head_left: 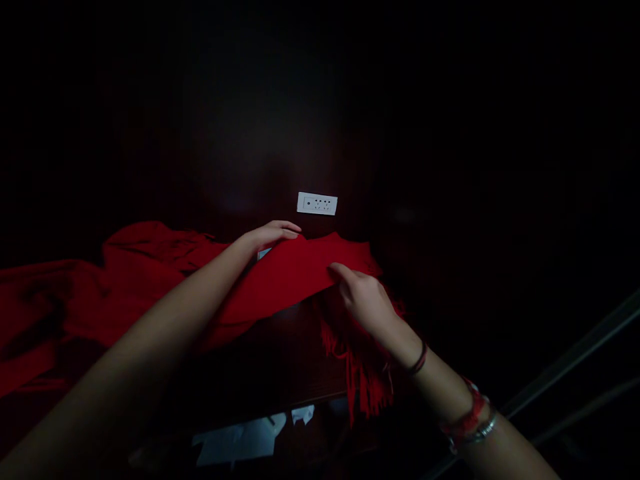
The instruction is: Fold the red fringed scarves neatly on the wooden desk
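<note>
A red scarf with a fringed end lies spread over a dark surface, and its fringe hangs down over the front edge. My right hand is closed on the scarf's near edge, with thumb and fingers pinched together there. At the far edge of the cloth my left hand rests with its fingers stretched out to the right. The left palm and the undersides of those fingers are hidden. More red cloth lies bunched up to the left, partly behind my left forearm.
A white wall socket sits on the dark wall just behind the scarf. Below the surface's front edge, pale torn paper-like pieces show. A thin pale bar runs slantwise at the right. Most of the surroundings are too dark to make out.
</note>
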The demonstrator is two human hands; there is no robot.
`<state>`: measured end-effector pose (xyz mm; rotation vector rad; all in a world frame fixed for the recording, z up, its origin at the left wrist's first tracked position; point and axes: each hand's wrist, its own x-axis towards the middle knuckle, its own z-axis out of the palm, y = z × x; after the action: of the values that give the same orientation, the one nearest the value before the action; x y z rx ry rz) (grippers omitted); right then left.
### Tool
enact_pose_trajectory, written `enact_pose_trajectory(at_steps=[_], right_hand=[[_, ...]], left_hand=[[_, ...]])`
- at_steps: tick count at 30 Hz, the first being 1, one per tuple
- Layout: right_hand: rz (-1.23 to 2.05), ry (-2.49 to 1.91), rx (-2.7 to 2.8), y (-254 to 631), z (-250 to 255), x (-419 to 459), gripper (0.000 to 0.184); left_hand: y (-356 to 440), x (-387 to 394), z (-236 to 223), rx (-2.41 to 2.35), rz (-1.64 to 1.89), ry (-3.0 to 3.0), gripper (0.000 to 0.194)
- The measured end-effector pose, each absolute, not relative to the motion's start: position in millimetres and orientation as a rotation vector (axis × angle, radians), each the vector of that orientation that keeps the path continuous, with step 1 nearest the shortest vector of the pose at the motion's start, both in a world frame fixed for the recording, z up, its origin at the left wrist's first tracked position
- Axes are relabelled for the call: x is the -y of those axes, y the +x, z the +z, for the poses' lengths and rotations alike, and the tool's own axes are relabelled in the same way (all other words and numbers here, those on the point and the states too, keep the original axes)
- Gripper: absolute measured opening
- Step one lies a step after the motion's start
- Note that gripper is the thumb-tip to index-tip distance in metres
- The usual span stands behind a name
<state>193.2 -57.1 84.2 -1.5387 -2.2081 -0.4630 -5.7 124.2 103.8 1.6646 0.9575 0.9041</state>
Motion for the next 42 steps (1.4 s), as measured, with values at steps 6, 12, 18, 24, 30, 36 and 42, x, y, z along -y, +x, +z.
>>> enact_pose_trajectory(at_steps=[6,12,18,24,30,36,42], right_hand=[[-0.11,-1.514,1.926,251,90,50,0.037],[-0.043,-1.706,1.845,290,55,44,0.039],[-0.239,-2.027,1.928,304,23,43,0.035],[-0.399,-1.982,1.843,306,13,43,0.022],[-0.399,-2.056,1.765,308,10,44,0.019],[-0.369,-2.051,1.853,310,9,43,0.026],[-0.494,-1.737,2.209,294,25,42,0.028]], left_hand=[[78,-136,116,-0.932,0.95,1.682,0.032],[143,-145,95,-0.967,0.892,1.851,0.017],[179,-155,62,-0.998,0.839,1.93,0.013],[189,-169,41,-1.015,0.919,2.031,0.017],[194,-169,37,-1.036,0.952,2.157,0.018],[181,-134,37,-1.119,0.967,2.392,0.024],[86,-82,48,-0.884,0.536,2.947,0.03]])
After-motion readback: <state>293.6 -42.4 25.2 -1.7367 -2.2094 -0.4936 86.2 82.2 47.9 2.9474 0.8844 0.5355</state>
